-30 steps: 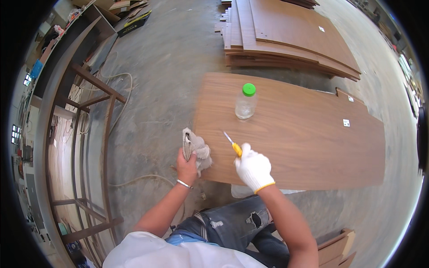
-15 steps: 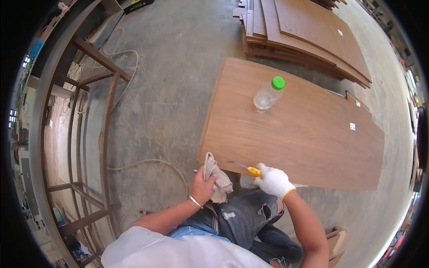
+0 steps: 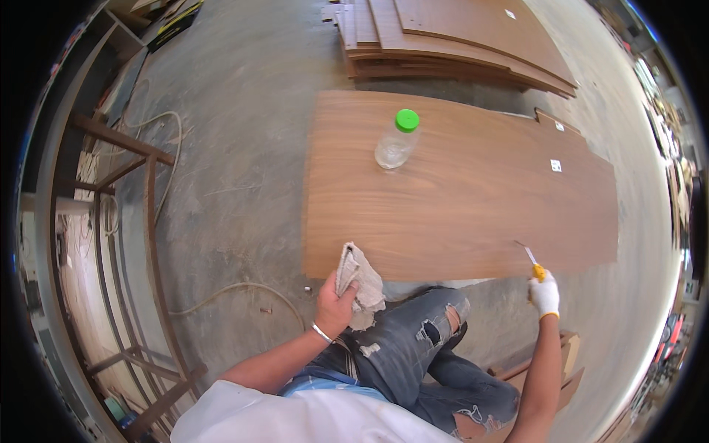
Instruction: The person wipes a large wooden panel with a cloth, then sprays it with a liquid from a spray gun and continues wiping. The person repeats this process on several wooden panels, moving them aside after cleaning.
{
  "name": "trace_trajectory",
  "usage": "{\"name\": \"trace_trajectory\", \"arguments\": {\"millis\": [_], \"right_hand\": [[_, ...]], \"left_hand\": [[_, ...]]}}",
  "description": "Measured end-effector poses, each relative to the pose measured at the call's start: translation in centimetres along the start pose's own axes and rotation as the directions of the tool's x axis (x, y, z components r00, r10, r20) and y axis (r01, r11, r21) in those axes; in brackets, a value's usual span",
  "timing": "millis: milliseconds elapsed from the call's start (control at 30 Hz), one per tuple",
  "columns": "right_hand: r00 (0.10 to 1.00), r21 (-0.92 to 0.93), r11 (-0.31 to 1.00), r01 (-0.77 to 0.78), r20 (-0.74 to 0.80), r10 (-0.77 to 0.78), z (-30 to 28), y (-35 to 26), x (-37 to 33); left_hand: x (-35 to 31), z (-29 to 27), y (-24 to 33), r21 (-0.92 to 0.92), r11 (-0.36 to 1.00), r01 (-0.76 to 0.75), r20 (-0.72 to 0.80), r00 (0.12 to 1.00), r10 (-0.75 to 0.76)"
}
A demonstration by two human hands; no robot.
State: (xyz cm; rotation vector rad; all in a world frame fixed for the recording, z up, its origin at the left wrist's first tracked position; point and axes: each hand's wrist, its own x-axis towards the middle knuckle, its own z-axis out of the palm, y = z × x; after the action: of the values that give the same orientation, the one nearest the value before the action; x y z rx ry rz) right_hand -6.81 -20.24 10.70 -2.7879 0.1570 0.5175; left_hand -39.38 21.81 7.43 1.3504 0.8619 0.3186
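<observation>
From my end, the wide panel (image 3: 458, 214) reads as wood or wood-look board, smooth with fine grain and a soft sheen; the stacked boards (image 3: 473, 37) carry a similar finish. I see a clear, shiny bottle (image 3: 395, 152), seemingly plastic, under a smooth green plastic cap (image 3: 407, 120). The crumpled cloth (image 3: 362, 284) looks matt and rough. My view shows a slim tool (image 3: 540, 273) with yellow plastic handle and metal blade, a matt knitted glove (image 3: 545, 297), frayed denim jeans (image 3: 395, 343) and scuffed concrete floor (image 3: 236, 184).
</observation>
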Motion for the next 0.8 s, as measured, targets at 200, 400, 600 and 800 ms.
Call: {"name": "trace_trajectory", "arguments": {"millis": [200, 400, 600, 800], "right_hand": [[0.846, -0.187, 0.940, -0.286, -0.510, 0.156, -6.1, 14.7, -3.2], [0.989, 0.253, 0.967, 0.021, 0.134, -0.057, 0.1, 3.7, -12.4], [0.975, -0.133, 0.987, -0.095, -0.211, 0.066, -2.3, 2.9, -10.3], [0.954, 0.000, 1.000, 0.011, 0.298, -0.010, 0.5, 2.2, -13.0]], "left_hand": [[2.7, -1.0, 0.8, -0.054, 0.998, -0.033, -0.020, 0.999, 0.032], [3.8, 1.6, 1.8, -0.022, 0.999, -0.045, 0.070, 0.996, 0.047], [2.5, 5.0, 3.6, 0.110, 0.990, -0.092, 0.337, 0.940, 0.050], [1.9, 5.5, 2.4, 0.239, 0.963, -0.126, 0.398, 0.917, 0.021]]}}
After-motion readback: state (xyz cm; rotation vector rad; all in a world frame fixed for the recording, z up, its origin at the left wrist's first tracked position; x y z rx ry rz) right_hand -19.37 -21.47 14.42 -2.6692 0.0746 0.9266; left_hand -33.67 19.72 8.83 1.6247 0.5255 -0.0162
